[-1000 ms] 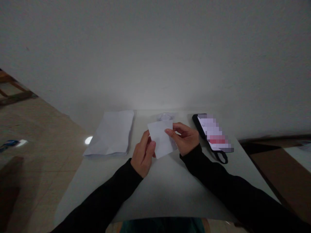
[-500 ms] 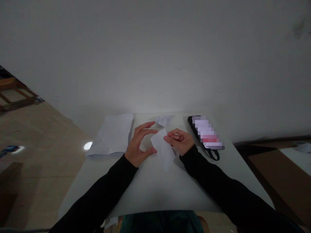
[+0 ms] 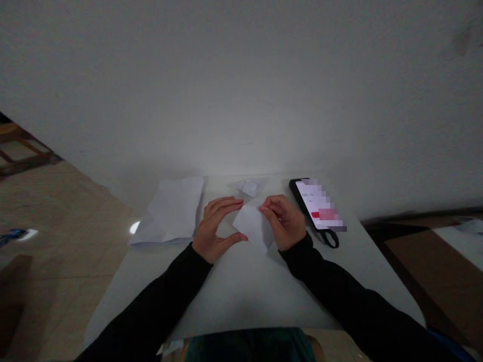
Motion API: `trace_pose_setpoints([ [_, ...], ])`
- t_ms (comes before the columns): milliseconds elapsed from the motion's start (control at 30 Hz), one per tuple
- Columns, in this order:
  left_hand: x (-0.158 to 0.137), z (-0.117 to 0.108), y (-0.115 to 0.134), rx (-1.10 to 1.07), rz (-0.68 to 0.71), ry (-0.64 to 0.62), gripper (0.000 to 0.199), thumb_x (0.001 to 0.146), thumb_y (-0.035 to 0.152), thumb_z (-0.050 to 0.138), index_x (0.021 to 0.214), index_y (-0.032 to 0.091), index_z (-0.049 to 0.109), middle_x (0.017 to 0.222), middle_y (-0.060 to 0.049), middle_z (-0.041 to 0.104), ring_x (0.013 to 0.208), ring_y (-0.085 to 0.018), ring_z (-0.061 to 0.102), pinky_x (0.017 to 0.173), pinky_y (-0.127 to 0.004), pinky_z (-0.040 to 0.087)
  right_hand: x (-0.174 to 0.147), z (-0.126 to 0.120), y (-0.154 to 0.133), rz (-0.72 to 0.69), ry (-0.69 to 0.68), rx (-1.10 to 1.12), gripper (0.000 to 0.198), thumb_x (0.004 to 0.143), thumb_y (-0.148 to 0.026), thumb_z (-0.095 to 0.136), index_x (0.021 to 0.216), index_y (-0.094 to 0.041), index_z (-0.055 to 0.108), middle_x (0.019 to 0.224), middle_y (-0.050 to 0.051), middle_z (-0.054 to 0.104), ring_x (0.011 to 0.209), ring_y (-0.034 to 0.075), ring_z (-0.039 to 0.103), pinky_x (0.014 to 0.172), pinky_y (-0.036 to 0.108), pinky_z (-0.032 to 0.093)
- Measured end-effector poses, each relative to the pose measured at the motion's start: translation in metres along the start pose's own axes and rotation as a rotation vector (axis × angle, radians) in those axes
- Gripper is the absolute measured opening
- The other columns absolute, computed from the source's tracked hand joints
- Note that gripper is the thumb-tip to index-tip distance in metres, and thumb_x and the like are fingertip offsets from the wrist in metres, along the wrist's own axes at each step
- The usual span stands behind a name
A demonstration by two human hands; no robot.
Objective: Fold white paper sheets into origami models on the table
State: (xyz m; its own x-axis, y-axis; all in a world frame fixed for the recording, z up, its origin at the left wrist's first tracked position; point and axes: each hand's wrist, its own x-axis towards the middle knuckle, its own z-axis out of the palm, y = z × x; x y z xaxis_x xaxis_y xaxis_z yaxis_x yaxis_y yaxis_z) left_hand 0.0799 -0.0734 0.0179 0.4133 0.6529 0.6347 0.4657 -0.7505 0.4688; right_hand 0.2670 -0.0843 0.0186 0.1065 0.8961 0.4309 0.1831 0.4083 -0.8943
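Observation:
A small folded sheet of white paper [image 3: 253, 226] is tilted over the middle of the table, one corner pointing down toward me. My right hand [image 3: 286, 221] pinches its upper right edge between thumb and fingers. On the other side, my left hand [image 3: 221, 226] is open in a C shape, thumb and fingers apart around the paper's left corner. Its fingertips are at the paper's edges; whether they press on it I cannot tell. Just beyond, a small folded paper piece [image 3: 250, 187] lies near the wall.
A stack of white paper [image 3: 169, 211] lies at the table's left. To the right is a lit phone [image 3: 315, 203] in a black case with a strap, its screen partly pixelated. The white table [image 3: 241, 296] meets a plain wall [image 3: 241, 100] at its far edge.
The paper has turned, and its lower corner has shifted right and up. My left fingers have drawn together, with the thumb still apart. My right hand keeps its pinch, moved slightly right.

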Motion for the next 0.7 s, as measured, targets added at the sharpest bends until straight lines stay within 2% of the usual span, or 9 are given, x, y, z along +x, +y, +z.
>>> trace_pose_setpoints([
  [133,0.004,-0.011,0.012,0.114,0.103,0.055,0.043,0.062,0.048,0.074,0.090,0.020,0.056,0.104,-0.008,0.064,0.105,-0.026,0.056,0.092,-0.042,0.036,0.005,-0.007,-0.016,-0.015,-0.059,0.042,0.006,0.077,-0.023,0.061,0.077,-0.021,0.055,0.064,-0.005,0.060,0.054,0.008,0.054,0.052,0.021,0.038],
  [267,0.007,-0.020,0.029,0.053,0.173,0.053,0.044,0.060,0.040,0.078,0.071,0.020,0.040,0.095,-0.005,0.064,0.104,-0.026,0.057,0.088,-0.041,0.038,0.009,-0.014,-0.029,0.044,-0.115,0.120,0.011,0.072,-0.024,0.067,0.074,-0.021,0.057,0.057,-0.006,0.061,0.048,0.006,0.050,0.047,0.019,0.035],
  [367,0.006,-0.024,0.037,0.034,0.129,0.114,0.053,0.055,0.039,0.081,0.069,0.020,0.033,0.103,-0.008,0.056,0.112,-0.028,0.050,0.089,-0.042,0.039,0.009,-0.014,-0.031,0.123,-0.181,0.217,0.014,0.070,-0.025,0.069,0.073,-0.020,0.056,0.052,-0.007,0.058,0.042,0.004,0.044,0.042,0.018,0.030],
  [433,0.005,-0.026,0.039,-0.071,0.055,0.100,0.053,0.055,0.039,0.080,0.073,0.021,0.034,0.107,-0.009,0.053,0.110,-0.027,0.049,0.086,-0.040,0.042,0.008,-0.013,-0.030,0.186,-0.236,0.293,0.017,0.069,-0.027,0.070,0.073,-0.019,0.056,0.052,-0.007,0.058,0.040,0.004,0.043,0.040,0.018,0.030],
  [467,0.005,-0.027,0.040,-0.182,-0.012,0.060,0.050,0.060,0.037,0.078,0.076,0.021,0.034,0.101,-0.007,0.054,0.100,-0.022,0.053,0.080,-0.036,0.044,0.008,-0.012,-0.029,0.219,-0.255,0.325,0.018,0.068,-0.028,0.070,0.074,-0.019,0.055,0.053,-0.006,0.059,0.040,0.004,0.044,0.039,0.017,0.030],
  [533,0.005,-0.029,0.042,-0.462,-0.210,-0.089,0.036,0.075,0.032,0.066,0.082,0.022,0.031,0.078,0.002,0.054,0.069,-0.011,0.055,0.061,-0.024,0.045,0.009,-0.011,-0.025,0.278,-0.261,0.368,0.022,0.067,-0.031,0.070,0.074,-0.019,0.054,0.058,-0.005,0.062,0.040,0.005,0.048,0.039,0.018,0.034],
  [600,0.007,-0.031,0.043,-0.657,-0.442,-0.287,0.022,0.084,0.030,0.053,0.092,0.023,0.034,0.063,0.008,0.048,0.048,-0.006,0.045,0.045,-0.016,0.035,0.010,-0.010,-0.019,0.323,-0.254,0.375,0.024,0.066,-0.033,0.071,0.078,-0.020,0.054,0.061,-0.003,0.064,0.042,0.007,0.052,0.040,0.018,0.037],
  [633,0.008,-0.032,0.042,-0.684,-0.519,-0.386,0.020,0.086,0.031,0.051,0.098,0.022,0.038,0.061,0.008,0.047,0.043,-0.005,0.040,0.041,-0.014,0.029,0.011,-0.009,-0.015,0.344,-0.259,0.367,0.026,0.066,-0.033,0.071,0.081,-0.020,0.054,0.061,-0.003,0.065,0.042,0.008,0.053,0.040,0.018,0.038],
  [700,0.010,-0.033,0.039,-0.642,-0.555,-0.529,0.021,0.084,0.032,0.052,0.101,0.019,0.051,0.062,0.006,0.051,0.043,-0.003,0.037,0.038,-0.014,0.025,0.012,-0.010,-0.007,0.380,-0.283,0.337,0.031,0.066,-0.035,0.071,0.089,-0.021,0.055,0.062,-0.003,0.065,0.042,0.009,0.055,0.040,0.019,0.040],
])
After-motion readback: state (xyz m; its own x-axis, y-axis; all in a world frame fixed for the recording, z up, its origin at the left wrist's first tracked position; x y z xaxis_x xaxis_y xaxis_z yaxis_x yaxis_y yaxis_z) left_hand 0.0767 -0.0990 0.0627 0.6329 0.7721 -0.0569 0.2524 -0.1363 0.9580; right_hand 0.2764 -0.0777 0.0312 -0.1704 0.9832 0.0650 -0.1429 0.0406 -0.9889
